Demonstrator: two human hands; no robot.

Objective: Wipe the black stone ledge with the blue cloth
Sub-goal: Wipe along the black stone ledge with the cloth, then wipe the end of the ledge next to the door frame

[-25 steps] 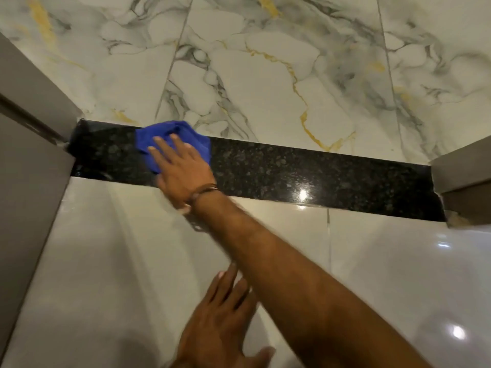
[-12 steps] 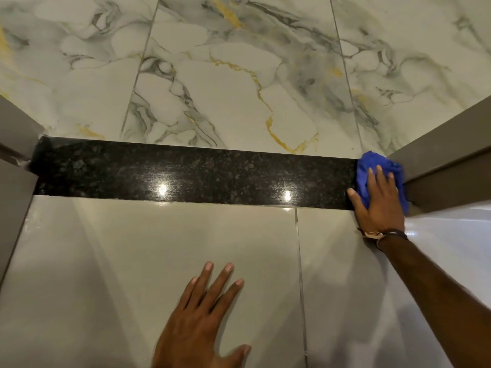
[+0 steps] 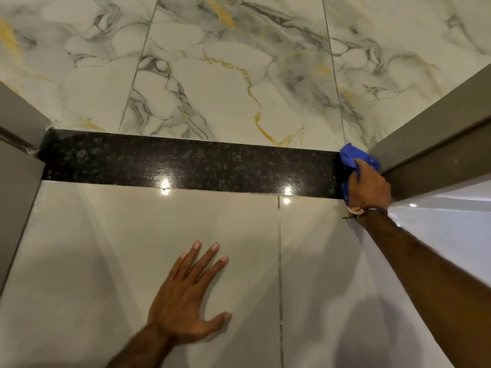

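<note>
Two bare hands work: the right hand (image 3: 369,185) presses the bunched blue cloth (image 3: 354,158) onto the black stone ledge (image 3: 186,163) at its far right end, against a grey frame (image 3: 430,155). The left hand (image 3: 186,301) braces flat, fingers spread, holding nothing. Firm, even pressure into that corner probably cleans best.

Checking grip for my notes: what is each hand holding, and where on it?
The right hand grips the bunched blue cloth from on top; the left hand holds nothing.

dim warm light, glare spots on ledge (image 3: 186,166), wide-angle bending
</note>
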